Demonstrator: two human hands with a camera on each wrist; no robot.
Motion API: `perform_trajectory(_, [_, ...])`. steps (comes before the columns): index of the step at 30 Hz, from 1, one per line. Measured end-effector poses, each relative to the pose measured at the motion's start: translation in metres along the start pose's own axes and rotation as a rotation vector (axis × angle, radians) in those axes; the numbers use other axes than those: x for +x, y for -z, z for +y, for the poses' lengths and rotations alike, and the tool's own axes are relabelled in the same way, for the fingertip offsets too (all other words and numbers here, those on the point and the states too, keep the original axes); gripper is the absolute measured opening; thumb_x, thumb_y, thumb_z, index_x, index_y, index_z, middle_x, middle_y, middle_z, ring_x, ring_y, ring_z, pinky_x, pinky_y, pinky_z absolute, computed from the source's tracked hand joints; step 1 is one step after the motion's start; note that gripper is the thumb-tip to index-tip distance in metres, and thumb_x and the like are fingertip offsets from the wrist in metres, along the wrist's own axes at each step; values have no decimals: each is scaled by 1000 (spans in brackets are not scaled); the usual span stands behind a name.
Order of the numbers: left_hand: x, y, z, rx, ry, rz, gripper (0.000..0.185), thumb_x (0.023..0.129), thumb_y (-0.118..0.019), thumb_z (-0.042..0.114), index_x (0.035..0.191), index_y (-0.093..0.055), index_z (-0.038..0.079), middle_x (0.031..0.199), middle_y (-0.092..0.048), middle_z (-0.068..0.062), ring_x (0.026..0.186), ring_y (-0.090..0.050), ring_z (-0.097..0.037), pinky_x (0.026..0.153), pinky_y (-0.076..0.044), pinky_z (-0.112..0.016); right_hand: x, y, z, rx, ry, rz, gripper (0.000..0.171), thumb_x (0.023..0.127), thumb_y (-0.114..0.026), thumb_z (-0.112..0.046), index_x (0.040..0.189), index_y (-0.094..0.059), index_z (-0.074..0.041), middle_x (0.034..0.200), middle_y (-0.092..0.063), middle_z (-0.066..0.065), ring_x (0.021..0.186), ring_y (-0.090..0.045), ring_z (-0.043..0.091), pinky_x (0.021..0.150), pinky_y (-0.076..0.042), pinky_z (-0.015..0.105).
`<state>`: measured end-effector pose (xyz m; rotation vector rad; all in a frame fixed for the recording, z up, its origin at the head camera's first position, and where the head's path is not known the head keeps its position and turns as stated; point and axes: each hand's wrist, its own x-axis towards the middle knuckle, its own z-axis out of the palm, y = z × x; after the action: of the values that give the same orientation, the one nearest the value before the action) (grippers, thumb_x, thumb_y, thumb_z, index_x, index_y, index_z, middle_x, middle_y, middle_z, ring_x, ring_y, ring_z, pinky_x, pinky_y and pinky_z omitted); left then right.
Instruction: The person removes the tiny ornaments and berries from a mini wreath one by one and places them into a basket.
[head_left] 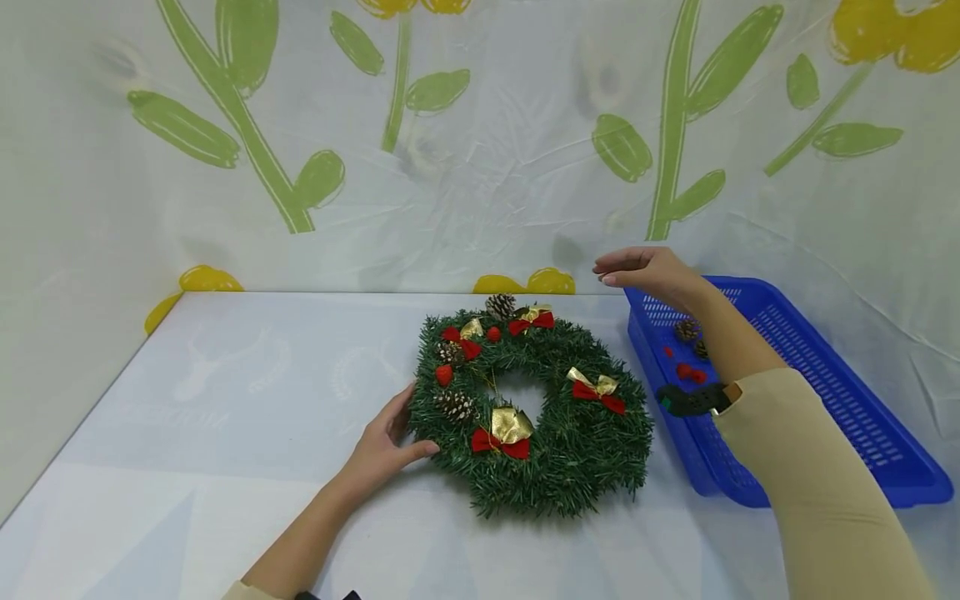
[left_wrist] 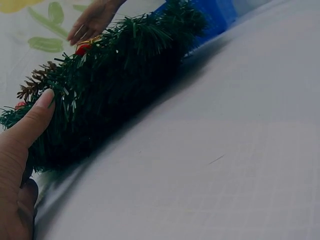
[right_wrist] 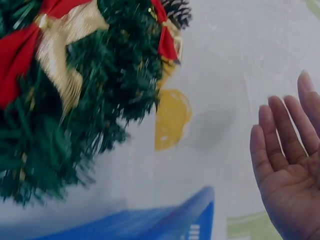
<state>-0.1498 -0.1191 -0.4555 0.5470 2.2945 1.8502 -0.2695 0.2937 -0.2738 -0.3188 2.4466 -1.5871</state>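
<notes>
My left hand [head_left: 381, 446] grips the wreath's [head_left: 555, 458] edge; right hand [head_left: 651, 273] empty, fingers extended. Probably light, springy; best held by outer rim.

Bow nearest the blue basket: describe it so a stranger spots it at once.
In the head view, left of the blue basket on the pale table, lies a green wreath. The bow sits on its right side, gold loops above red ones. Unlike the other bows, it has no pine cone close by.
</notes>
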Motion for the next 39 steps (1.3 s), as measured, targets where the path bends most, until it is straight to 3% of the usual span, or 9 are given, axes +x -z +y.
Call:
perform_trajectory(4, [0, 1, -1, -1, 7, 1, 91, 80, -76, 19, 152, -21, 15, 156, -21, -11, 142, -21, -31, 114, -23, -40, 10, -9, -4, 0, 13, -15, 37, 89, -66, -11, 126, -60, -6, 117, -66, 0, 108, -61, 13, 96, -48, 21])
perform_trajectory(12, [0, 0, -2, -10, 2, -3, 91, 80, -77, 19, 152, -21, 15, 156, -21, -11, 142, -22, -30, 114, -24, -41, 25, -31, -9, -22, 34, -55, 40, 89, -66, -14, 127, -59, -4, 122, -64, 3, 111, -58, 11, 111, -36, 45])
perform_trajectory(19, [0, 0, -1, -16, 8, 2, 91, 80, -77, 19, 152, -21, 15, 156, -22, -11, 142, -23, -29, 114, -24, -41, 47, -55, -12, 15, 43, -81, 45, 90, -65, -11, 132, -53, -2, 137, -50, 18, 122, -52, 23, 111, -36, 45])
perform_trajectory(29, [0, 0, -3, -12, -14, 1, 91, 80, -76, 20, 152, -21, 15, 156, -21, -10, 142, -20, -29, 114, -23, -38, 67, -87, -12, 2, 91, -128, 57, 88, -65, -10, 139, -43, 2, 142, -44, 20, 132, -40, 33, 110, -36, 48])
perform_trajectory(35, [0, 0, -3, -14, -9, 3, 92, 79, -77, 19, 152, -21, 14, 156, -21, -10, 142, -20, -28, 114, -23, -37, 75, -101, -6, -19, 91, -162, 68, 89, -66, -15, 147, -32, -5, 151, -30, 20, 139, -29, 35, 110, -35, 42])
perform_trajectory(39, [-1, 0, -1, -17, -9, 3, 92, 79, -77, 18, 152, -21, 14, 156, -21, -11, 142, -20, -28, 114, -23, -37, 81, -112, -1, -14, 66, -144, 81, 86, -70, -15, 152, -22, -12, 155, -22, 17, 142, -22, 34, 112, -32, 50])
